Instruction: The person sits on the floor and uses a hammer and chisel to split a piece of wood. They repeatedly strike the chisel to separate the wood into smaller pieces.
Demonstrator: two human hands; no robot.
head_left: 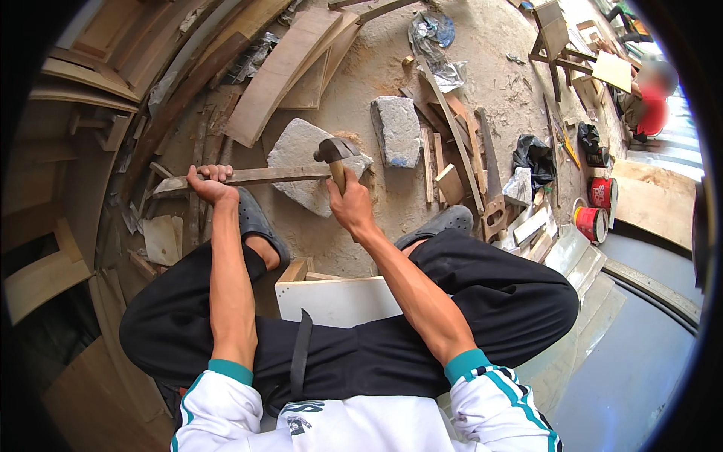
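Observation:
My left hand (215,185) is closed around a narrow wooden strip (275,175), whose right end lies across a pale, rough stone block (292,154). Gripped in my right hand (352,200) is a claw hammer (337,152) with a dark metal head and a wooden handle. The hammer head stands over the right end of the strip, above the block; whether it touches the wood I cannot tell. Between my legs sits a white-faced wooden box or panel (339,297).
Another stone block (395,132) lies to the right, beside wood scraps and a handsaw (493,188). Curved boards (282,75) lean at upper left. Paint cans (591,222) and a black plastic bag (533,160) stand right. A person in red (651,109) is at far right.

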